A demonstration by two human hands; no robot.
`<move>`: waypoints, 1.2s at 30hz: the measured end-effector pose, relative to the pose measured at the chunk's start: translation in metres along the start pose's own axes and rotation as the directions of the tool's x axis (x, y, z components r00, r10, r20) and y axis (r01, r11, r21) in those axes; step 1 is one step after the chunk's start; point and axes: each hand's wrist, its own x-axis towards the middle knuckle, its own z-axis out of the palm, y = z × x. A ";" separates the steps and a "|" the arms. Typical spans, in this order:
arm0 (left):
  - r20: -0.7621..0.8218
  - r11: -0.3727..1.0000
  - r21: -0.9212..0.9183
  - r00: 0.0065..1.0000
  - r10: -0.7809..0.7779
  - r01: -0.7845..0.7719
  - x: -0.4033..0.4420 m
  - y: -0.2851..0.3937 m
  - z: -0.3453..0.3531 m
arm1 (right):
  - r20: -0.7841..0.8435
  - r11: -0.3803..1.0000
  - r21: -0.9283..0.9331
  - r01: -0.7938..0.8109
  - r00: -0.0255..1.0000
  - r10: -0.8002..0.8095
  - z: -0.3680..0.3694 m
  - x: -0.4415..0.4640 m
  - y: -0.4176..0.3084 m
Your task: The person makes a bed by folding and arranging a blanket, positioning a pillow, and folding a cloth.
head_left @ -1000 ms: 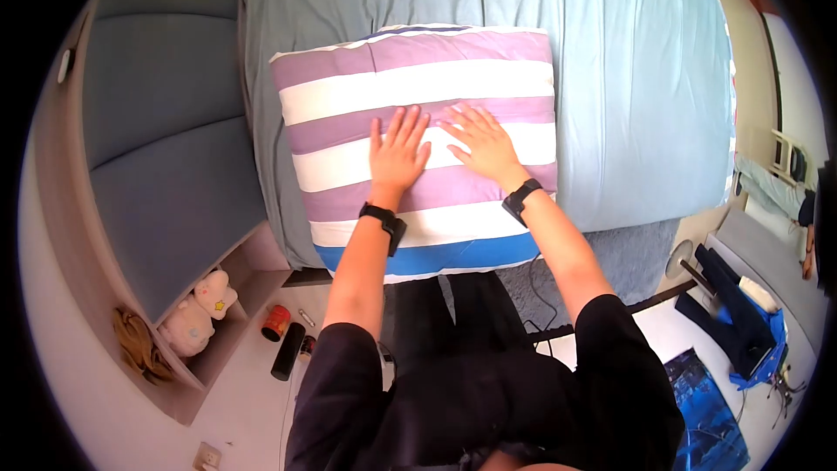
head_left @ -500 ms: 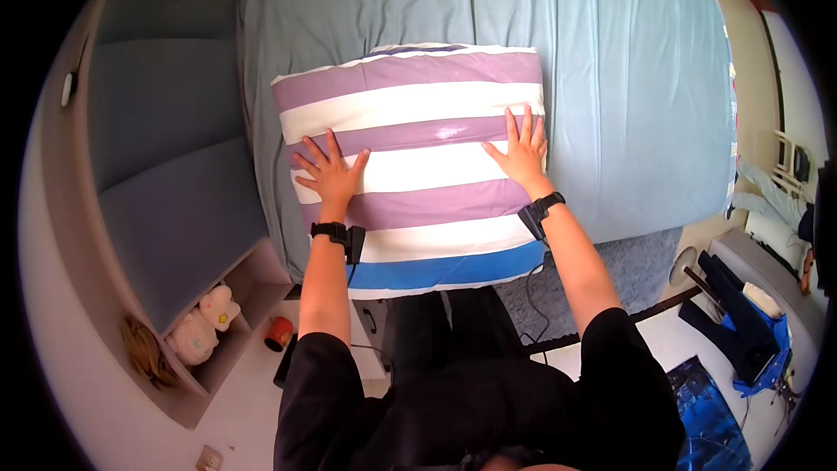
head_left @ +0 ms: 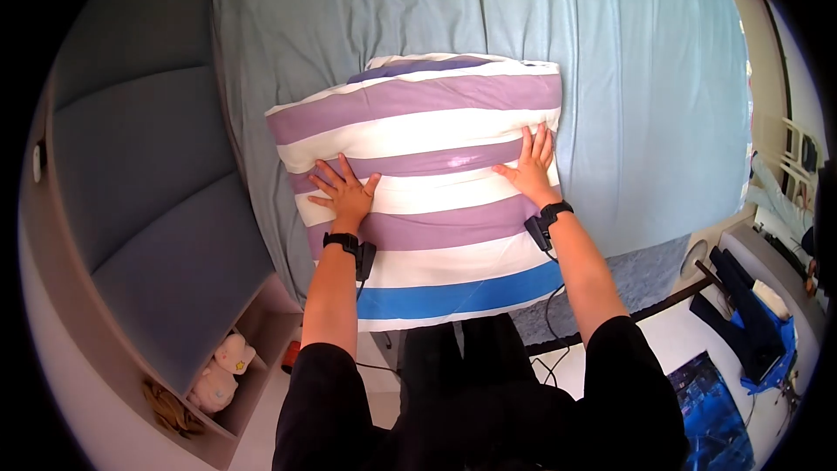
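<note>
A folded striped quilt (head_left: pixel 436 231) in purple, white and blue lies at the near side of the bed. My left hand (head_left: pixel 347 198) presses on its left part, fingers spread over a purple and a white stripe. On the right part rests my right hand (head_left: pixel 532 173), flat near the quilt's right edge, thumb apart from the fingers. Both wrists wear black straps with small boxes and cables. At the far edge of the quilt a dark blue folded layer shows.
A pale blue-green sheet (head_left: pixel 645 105) covers the bed. Along the left runs a padded grey headboard (head_left: pixel 166 122), with plush toys (head_left: pixel 222 375) in a shelf below it. A red container (head_left: pixel 289 356) stands beside my left arm. Dark clothes (head_left: pixel 750 323) lie at the right.
The view has shifted, so the quilt and my hands appear lower. The fingers of my right hand are closer together, and more of the dark blue layer shows at the far edge.
</note>
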 end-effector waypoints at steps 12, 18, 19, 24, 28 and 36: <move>-0.173 0.997 -0.062 0.984 0.043 -0.054 -0.032 -0.006 -0.018 | -0.141 0.998 0.043 0.050 0.989 -0.044 -0.036 -0.020 -0.020; -0.438 0.949 0.027 0.850 0.293 -0.313 -0.099 -0.028 0.005 | -0.235 1.000 0.005 0.027 0.972 -0.025 -0.048 -0.090 -0.026; -0.415 0.939 -0.022 0.858 0.302 -0.342 -0.119 -0.028 0.009 | -0.209 1.000 -0.008 0.013 0.978 -0.015 -0.045 -0.107 -0.022; -0.314 0.950 -0.096 0.914 0.256 -0.299 -0.207 -0.042 0.047 | -0.205 0.995 0.027 -0.097 0.974 0.101 -0.027 -0.207 -0.001; -0.274 0.956 -0.173 0.944 0.183 -0.236 -0.246 -0.055 0.075 | -0.073 0.877 0.400 -0.264 0.945 0.318 -0.012 -0.282 0.024; -0.363 0.903 -0.234 0.894 0.262 -0.360 -0.251 -0.038 0.013 | -0.055 0.870 0.351 -0.346 0.920 0.388 -0.022 -0.320 0.038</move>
